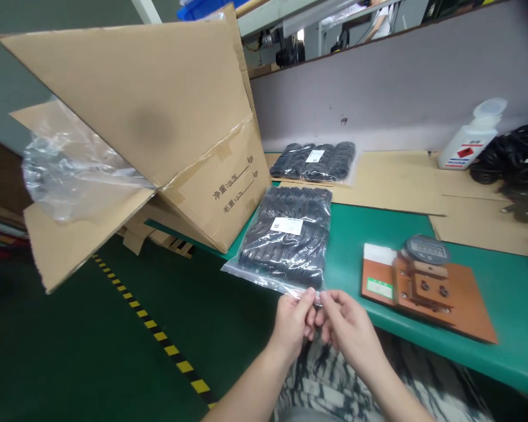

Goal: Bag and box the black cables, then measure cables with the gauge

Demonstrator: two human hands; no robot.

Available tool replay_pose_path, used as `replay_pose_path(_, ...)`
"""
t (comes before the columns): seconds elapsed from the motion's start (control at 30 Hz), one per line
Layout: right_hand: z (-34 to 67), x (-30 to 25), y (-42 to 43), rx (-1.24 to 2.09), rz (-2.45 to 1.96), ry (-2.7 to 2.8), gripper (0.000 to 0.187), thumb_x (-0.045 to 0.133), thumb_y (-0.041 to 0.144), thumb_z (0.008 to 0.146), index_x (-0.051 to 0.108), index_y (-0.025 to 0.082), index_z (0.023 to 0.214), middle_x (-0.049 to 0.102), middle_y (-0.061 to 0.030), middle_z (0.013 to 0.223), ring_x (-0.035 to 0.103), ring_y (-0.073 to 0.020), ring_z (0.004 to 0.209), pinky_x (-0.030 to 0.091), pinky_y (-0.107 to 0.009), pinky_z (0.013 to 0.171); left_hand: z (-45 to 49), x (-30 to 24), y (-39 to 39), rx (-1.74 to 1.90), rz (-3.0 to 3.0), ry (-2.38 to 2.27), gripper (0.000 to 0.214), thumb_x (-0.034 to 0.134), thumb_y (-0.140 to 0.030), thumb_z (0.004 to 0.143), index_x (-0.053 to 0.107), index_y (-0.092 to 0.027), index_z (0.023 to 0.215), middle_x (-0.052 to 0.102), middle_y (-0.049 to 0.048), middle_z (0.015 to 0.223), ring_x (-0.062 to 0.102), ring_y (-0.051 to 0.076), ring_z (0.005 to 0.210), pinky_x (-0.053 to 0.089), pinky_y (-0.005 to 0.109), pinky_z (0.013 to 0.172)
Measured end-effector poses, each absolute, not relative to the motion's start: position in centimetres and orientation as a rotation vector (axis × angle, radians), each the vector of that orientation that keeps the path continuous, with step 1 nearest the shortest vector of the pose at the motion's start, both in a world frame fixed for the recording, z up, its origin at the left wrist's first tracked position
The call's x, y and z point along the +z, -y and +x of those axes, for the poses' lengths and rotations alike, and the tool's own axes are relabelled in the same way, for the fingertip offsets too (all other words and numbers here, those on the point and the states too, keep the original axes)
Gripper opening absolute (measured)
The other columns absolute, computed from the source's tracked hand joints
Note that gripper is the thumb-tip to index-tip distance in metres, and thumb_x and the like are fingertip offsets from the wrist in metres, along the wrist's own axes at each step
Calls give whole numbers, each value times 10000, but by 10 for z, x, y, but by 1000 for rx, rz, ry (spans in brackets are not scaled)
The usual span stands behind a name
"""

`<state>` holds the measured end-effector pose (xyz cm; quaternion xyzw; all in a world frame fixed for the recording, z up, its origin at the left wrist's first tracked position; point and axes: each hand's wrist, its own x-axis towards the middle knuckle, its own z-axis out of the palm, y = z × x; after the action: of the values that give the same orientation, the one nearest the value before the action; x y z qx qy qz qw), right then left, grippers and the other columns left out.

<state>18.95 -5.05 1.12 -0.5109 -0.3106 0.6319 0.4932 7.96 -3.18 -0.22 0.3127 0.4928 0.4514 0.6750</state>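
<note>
Bagged black rings [286, 243] in a clear zip pouch lie on a green worktop [510, 293] partly covered with cardboard sheets [400, 181], backed by a grey partition [400, 88], with a big open carton [167, 135] tilted at its left end above a dark green floor [70, 351] with yellow-black tape. The pouch's long axis runs away from the person, its zip edge overhanging the near worktop edge, labelled face up. Left hand [293, 322] and right hand [345, 325] each have a pinching grip on that near edge, beside an orange jig plate [462, 299].
</note>
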Motion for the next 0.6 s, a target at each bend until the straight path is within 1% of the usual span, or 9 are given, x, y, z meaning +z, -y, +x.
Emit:
replay_pose_path(0.07, 186, 11, 46, 1528, -1253, 766, 562, 676, 726, 733, 548, 178, 731, 585, 19, 502, 473, -73, 335, 277, -151, 313, 72, 0, 30, 1053, 672, -1123, 542, 707, -570, 782, 504, -159, 493, 453, -45, 375, 331, 36, 266, 232, 179, 299)
replay_pose_path(0.13, 183, 9, 44, 1511, -1280, 781, 572, 660, 736, 740, 540, 177, 716, 593, 11, 498, 467, -68, 337, 279, -145, 322, 60, 2, 27, 1121, 635, -1151, 489, 714, -557, 786, 502, -172, 571, 443, -76, 402, 307, 29, 275, 248, 167, 298)
replay_pose_path(0.27, 179, 6, 44, 1534, -1300, 749, 596, 649, 751, 735, 541, 169, 664, 591, -2, 478, 444, -60, 329, 274, -140, 329, 39, 3, 19, 1209, 597, -1185, 458, 753, -477, 786, 469, -174, 593, 425, -94, 427, 308, 18, 300, 265, 149, 313)
replay_pose_path(0.4, 176, 5, 45, 1542, -1241, 673, 576, 701, 709, 722, 555, 161, 622, 521, 25, 402, 399, -53, 317, 261, -143, 337, 30, 1, 17, 1235, 583, -1189, 376, 777, -447, 775, 553, -159, 686, 432, -100, 438, 311, 20, 311, 277, 146, 319)
replay_pose_path(0.5, 174, 5, 45, 1502, -1225, 659, 567, 726, 688, 713, 543, 162, 610, 553, 19, 451, 398, -44, 328, 281, -154, 356, 29, 2, 16, 1265, 564, -1187, 384, 790, -455, 755, 557, -158, 688, 431, -101, 445, 299, 15, 315, 271, 145, 321)
replay_pose_path(0.6, 172, 6, 45, 1473, -1221, 642, 557, 741, 680, 702, 538, 167, 623, 574, 16, 486, 407, -48, 332, 289, -165, 361, 29, 4, 16, 1299, 544, -1184, 394, 818, -445, 720, 559, -152, 668, 379, -117, 421, 266, 5, 311, 233, 136, 321)
